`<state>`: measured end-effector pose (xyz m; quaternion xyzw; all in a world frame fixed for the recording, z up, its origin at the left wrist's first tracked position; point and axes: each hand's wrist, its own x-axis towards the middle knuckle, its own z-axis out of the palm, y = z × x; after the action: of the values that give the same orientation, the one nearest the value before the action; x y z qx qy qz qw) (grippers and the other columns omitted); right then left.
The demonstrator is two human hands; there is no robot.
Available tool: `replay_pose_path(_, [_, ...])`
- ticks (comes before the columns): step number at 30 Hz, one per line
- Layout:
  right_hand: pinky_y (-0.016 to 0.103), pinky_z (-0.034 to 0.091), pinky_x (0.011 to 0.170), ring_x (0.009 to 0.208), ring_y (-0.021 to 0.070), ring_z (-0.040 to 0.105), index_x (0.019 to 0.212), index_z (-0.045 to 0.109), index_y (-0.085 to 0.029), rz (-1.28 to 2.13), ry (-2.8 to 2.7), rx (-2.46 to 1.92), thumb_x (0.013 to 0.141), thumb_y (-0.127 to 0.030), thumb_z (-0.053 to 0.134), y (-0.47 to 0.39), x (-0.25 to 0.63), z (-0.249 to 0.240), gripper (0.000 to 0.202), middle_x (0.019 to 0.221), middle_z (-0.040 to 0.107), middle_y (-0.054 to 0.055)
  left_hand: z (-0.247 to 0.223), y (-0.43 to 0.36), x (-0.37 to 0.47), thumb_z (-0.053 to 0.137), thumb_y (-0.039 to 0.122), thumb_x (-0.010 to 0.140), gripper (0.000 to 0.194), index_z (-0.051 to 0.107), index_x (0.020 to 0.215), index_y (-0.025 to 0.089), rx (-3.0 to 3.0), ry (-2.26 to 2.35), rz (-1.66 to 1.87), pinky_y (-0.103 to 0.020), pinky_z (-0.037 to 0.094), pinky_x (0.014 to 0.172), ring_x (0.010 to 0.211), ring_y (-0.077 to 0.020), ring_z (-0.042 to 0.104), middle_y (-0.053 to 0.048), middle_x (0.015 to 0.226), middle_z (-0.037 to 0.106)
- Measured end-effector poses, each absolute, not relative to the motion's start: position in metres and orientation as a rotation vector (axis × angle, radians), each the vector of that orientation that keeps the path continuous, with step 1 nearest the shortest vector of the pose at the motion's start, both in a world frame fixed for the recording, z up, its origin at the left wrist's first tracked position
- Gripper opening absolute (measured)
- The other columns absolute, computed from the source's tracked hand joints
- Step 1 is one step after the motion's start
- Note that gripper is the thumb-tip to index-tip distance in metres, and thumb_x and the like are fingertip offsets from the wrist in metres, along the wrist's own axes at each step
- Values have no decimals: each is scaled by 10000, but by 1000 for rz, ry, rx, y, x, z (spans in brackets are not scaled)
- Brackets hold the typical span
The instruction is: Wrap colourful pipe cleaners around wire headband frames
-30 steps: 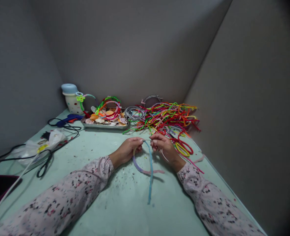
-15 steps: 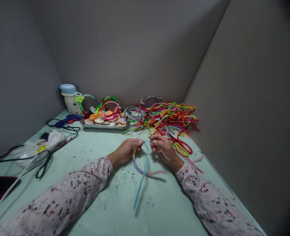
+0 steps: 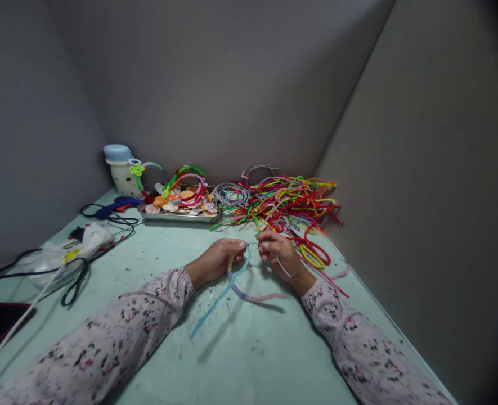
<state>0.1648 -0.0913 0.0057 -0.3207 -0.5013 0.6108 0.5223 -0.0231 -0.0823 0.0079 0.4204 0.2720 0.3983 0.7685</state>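
Observation:
Between my two hands is a thin grey wire hoop (image 3: 238, 292), part of it wrapped in yellow, purple and pink pipe cleaner. My left hand (image 3: 222, 256) pinches the hoop where the wrapping meets bare wire. From those fingertips a light blue pipe cleaner (image 3: 218, 301) hangs down to the lower left, its far end loose. My right hand (image 3: 281, 254) is closed on the bare wire, a short gap from the left fingertips. The rest of the bare wire curves below the right palm. A loose pink pipe cleaner end (image 3: 269, 296) sticks out to the right.
A metal tray (image 3: 181, 218) holds shells and colourful wrapped hoops. Behind my right hand lies a heap of pipe cleaners (image 3: 295, 197), with coiled grey wire (image 3: 230, 194) beside it. At left are a lidded cup (image 3: 122, 171), black cables (image 3: 73, 287) and a plastic bag (image 3: 54, 261).
The light blue pipe cleaner's loose end has swung left, crossing in front of the wrapped hoop. Both hands have stayed nearly in place.

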Motion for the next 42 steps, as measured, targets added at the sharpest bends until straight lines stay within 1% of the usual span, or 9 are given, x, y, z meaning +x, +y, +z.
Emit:
replay_pose_path(4, [223,408,488,533,109,519,877,653,-182,1476,-1176,-769,695,-194,633,-92,165,6,183,626,606,-17,9,-83,-23,731,221,686,173,619,636,99,945,599,856,-221,329,510,510,-83,440,-3,562,510])
replay_pose_path(8, [214,406,474,524,104,509,866,654,-182,1519,-1126,-765,677,-199,645,-91,165,8,190,622,596,-18,10,-84,-25,728,237,709,172,620,672,107,973,580,842,-225,351,538,522,-86,445,4,573,501])
replay_pose_path(13, [200,388,461,507,90,485,837,658,-179,1547,-1053,-751,654,-178,644,-91,167,10,183,615,578,-21,9,-83,-25,723,270,743,185,633,740,109,831,540,844,-223,394,574,579,-82,481,-32,740,571])
replay_pose_path(16, [192,383,458,510,88,486,839,662,-177,1534,-1053,-738,665,-178,632,-90,168,9,177,619,579,-19,8,-84,-24,713,272,763,182,647,780,104,767,568,854,-224,419,591,586,-78,499,-44,789,592])
replay_pose_path(19, [184,378,449,494,82,486,822,671,-169,1546,-1060,-754,662,-175,624,-90,168,9,167,605,575,-18,8,-84,-23,719,237,753,157,644,775,102,763,562,864,-219,424,586,581,-73,505,-40,784,591])
replay_pose_path(23, [179,375,434,473,76,488,780,677,-162,1555,-1064,-771,646,-169,627,-91,167,11,143,580,570,-20,9,-84,-23,724,242,745,165,639,771,103,778,558,866,-213,425,583,580,-72,507,-27,752,578])
replay_pose_path(29, [171,388,437,459,67,488,799,678,-159,1548,-1112,-773,668,-183,626,-91,166,9,143,584,587,-19,8,-83,-23,738,211,707,168,634,790,108,853,598,895,-204,416,572,554,-66,487,11,669,523])
replay_pose_path(34, [169,390,438,456,67,498,821,680,-157,1540,-1137,-733,688,-175,618,-89,167,2,147,593,604,-17,9,-83,-22,738,210,695,178,599,705,100,862,597,891,-203,400,560,549,-69,472,9,644,507])
replay_pose_path(42, [167,394,454,475,70,507,830,671,-162,1536,-1152,-724,690,-171,616,-89,167,2,151,591,600,-22,12,-85,-21,711,204,697,190,558,658,97,838,611,864,-185,335,494,508,-59,430,10,615,474])
